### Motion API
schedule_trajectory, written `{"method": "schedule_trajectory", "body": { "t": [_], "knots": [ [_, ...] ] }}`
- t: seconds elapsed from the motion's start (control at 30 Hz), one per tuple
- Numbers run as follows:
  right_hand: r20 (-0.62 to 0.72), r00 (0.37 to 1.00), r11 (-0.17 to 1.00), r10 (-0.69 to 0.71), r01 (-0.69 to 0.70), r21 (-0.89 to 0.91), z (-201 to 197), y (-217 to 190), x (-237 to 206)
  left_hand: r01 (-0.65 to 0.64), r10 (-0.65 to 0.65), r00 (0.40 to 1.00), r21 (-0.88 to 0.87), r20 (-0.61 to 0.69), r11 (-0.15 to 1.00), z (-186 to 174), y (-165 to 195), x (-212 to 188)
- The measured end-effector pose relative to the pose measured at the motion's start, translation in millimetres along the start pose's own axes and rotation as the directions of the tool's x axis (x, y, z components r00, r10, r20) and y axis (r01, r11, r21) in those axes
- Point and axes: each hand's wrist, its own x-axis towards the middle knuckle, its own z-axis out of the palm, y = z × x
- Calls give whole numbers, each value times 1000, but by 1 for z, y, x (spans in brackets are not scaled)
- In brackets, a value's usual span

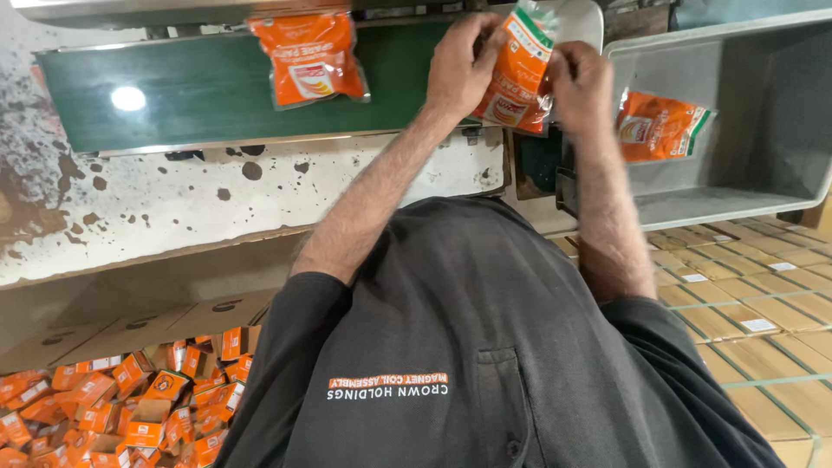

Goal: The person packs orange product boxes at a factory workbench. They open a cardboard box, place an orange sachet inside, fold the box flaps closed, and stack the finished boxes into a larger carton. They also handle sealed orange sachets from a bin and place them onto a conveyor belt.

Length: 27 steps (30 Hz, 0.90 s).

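Both hands are up over the green conveyor belt [199,91], the left hand [459,69] and right hand [582,87] each pinching a side of one orange pouch [517,74], keeping it upright between them. Another pouch [310,56] rides the belt; a third [659,126] lies in the grey tray [763,173] alongside.

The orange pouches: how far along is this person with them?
Done: one orange pouch already lies in the grey bin. In hand: the left hand and right hand together grip a second pouch above the end of the green belt. Left: another pouch waits on the belt.
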Motion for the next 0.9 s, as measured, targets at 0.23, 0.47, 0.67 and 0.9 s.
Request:
{"method": "schedule_trajectory", "body": {
  "t": [0.23,0.47,0.67,0.9],
  "knots": [
    [-202,893,887,-403,435,156,2,17,-10,77,-87,996,-342,-15,937,11,11,12],
    [-331,920,750,-209,368,550,-2,10,16,284,-422,906,-772,22,569,28,6,29],
    [-302,922,816,-243,363,450,16,-12,31,268,-544,839,-859,-14,436,13,1,32],
    [-242,928,835,-283,363,414,41,-36,34,167,-548,833,-910,-75,379,-15,-18,27]
  ]
}}
